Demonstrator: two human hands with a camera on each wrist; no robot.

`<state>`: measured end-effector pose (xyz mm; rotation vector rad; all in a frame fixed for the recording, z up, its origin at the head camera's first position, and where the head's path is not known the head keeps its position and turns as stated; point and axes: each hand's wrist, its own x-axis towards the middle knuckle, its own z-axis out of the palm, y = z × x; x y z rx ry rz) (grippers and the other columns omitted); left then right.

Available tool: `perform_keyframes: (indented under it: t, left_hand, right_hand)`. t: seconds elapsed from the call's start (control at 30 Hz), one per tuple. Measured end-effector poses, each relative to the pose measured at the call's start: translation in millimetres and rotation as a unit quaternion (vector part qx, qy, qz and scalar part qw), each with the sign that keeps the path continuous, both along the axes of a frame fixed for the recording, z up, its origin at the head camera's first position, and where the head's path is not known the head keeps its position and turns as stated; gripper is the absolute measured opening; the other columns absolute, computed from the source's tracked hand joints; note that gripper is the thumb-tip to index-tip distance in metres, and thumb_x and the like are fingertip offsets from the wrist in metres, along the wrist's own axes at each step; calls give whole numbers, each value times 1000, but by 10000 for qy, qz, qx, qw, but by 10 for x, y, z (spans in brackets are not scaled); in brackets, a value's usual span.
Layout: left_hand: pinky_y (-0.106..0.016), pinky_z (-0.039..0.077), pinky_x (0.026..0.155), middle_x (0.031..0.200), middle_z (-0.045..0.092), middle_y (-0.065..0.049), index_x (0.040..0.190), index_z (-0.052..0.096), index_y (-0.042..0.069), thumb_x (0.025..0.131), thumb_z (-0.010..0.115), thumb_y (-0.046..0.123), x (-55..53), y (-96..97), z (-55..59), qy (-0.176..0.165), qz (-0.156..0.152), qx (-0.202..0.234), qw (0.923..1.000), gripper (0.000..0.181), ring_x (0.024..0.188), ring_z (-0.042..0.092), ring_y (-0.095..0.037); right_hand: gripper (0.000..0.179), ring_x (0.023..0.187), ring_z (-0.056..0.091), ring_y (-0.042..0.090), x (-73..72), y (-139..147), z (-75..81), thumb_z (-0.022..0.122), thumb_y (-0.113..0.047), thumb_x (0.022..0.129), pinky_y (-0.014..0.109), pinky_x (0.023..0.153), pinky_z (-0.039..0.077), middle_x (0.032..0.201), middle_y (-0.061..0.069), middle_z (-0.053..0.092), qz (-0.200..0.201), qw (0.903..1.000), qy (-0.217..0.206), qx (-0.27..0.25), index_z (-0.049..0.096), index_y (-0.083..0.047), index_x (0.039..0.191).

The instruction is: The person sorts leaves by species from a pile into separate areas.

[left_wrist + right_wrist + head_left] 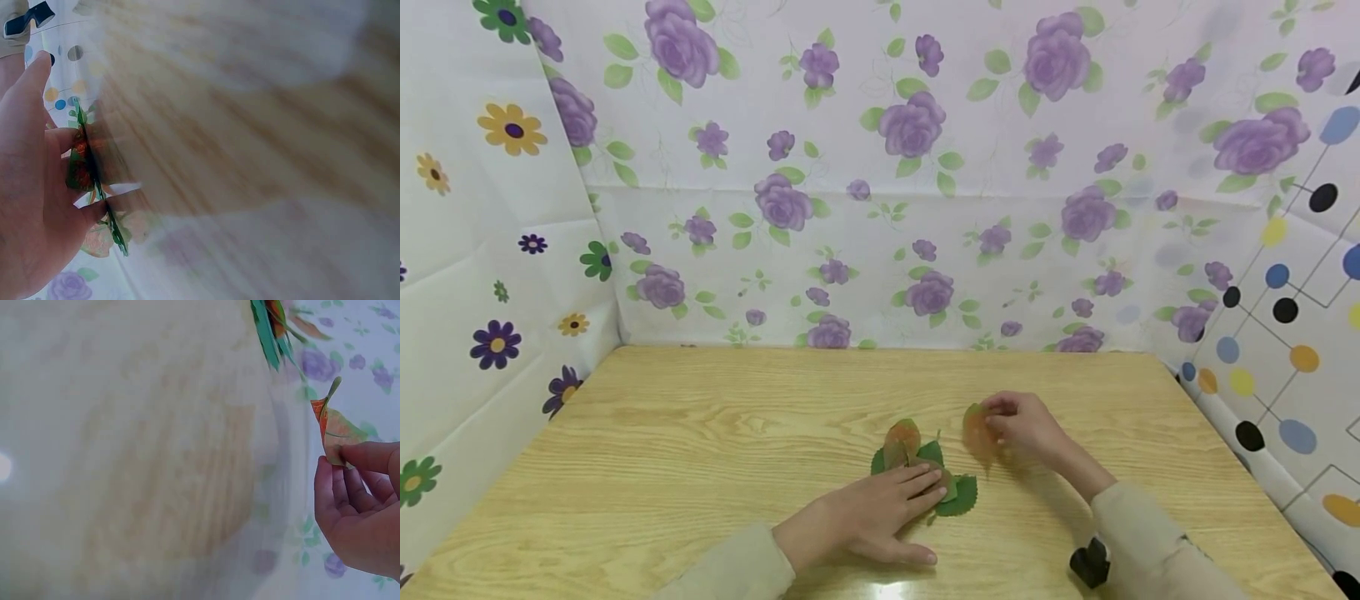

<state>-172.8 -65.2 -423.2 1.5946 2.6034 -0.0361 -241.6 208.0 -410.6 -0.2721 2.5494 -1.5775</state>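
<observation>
My left hand [880, 512] rests palm down, fingers extended, on a small cluster of leaves [958, 497] on the table. The cluster mixes dark green, toothed leaves with orange-and-green ones, and the fingers hide part of it. Seen edge-on in the left wrist view, the leaf cluster [115, 234] lies under the fingertips. To the right of the cluster, my right hand [1028, 429] pinches a single orange-and-green leaf [976, 432] between thumb and fingers. In the right wrist view this leaf [340, 428] is slightly folded, its short stem pointing away from the fingers.
The wooden table [700, 417] has a pale, grained top. A white cloth with purple roses [913, 125] hangs behind it, and patterned cloths flank both sides. On the right wrist sits a small black device [1090, 563].
</observation>
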Motion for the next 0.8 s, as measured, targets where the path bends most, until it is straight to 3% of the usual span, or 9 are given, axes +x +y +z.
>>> perform_keyframes:
  t: [0.33,0.8]
  left_hand:
    - [-36,23,114,157,21,-12,152,27,8,96,28,66,-7,-1,-18,113,-13,-25,9999,80,144,17,-25]
    - [-38,22,114,158,18,-11,153,25,8,96,29,65,-6,-4,-45,-91,31,13,10000,80,145,15,-25]
  right_hand:
    - [20,88,64,25,-183,219,37,57,4,93,40,74,56,101,18,66,-148,9991,315,240,61,11,111]
    - [26,94,63,30,-266,802,1,55,1,95,41,78,56,110,27,62,-668,9968,168,407,56,15,117]
